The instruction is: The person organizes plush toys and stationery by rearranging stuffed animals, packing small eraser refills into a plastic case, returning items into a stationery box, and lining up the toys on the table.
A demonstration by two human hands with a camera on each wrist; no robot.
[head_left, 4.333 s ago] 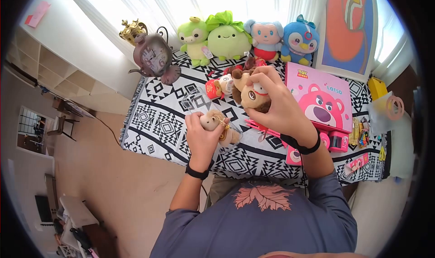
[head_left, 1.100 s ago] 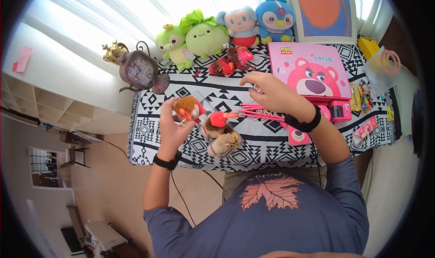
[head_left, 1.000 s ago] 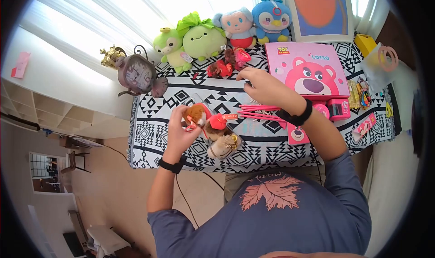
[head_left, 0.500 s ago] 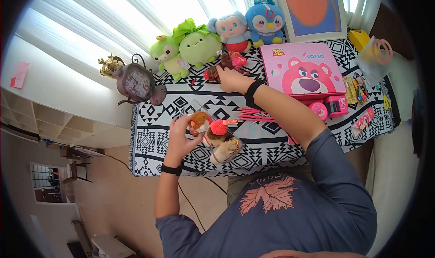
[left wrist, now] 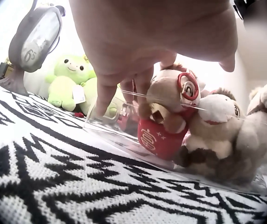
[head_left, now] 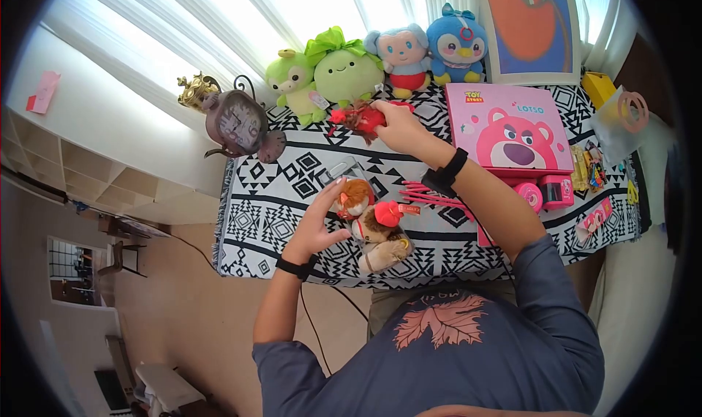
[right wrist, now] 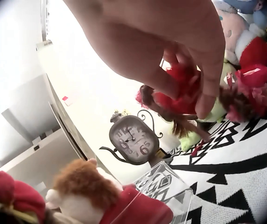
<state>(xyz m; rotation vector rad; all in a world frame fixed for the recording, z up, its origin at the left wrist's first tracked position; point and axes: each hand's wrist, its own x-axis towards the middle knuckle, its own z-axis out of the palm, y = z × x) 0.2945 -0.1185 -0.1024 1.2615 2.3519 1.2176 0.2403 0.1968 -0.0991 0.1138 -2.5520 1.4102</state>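
Observation:
A clear plastic box lies on the patterned cloth with a row of small plush toys in it. They are an orange-brown and white plush in red, a brown plush with a red hat and a beige plush with a gold chain. My left hand is beside the box, fingers extended by the orange-brown plush and thumb spread. Farther back my right hand pinches a small red plush doll with brown strands, seen beneath the fingers in the right wrist view.
Larger plush toys, including a green round one and a blue penguin, line the back. A grey clock stands left. A pink Lotso box and pink sticks are right. Another red plush sits beyond the right hand.
The left hand lowered the orange-brown plush into the clear box and loosened its fingers. The right hand reached back to the red plush toys and now grips one.

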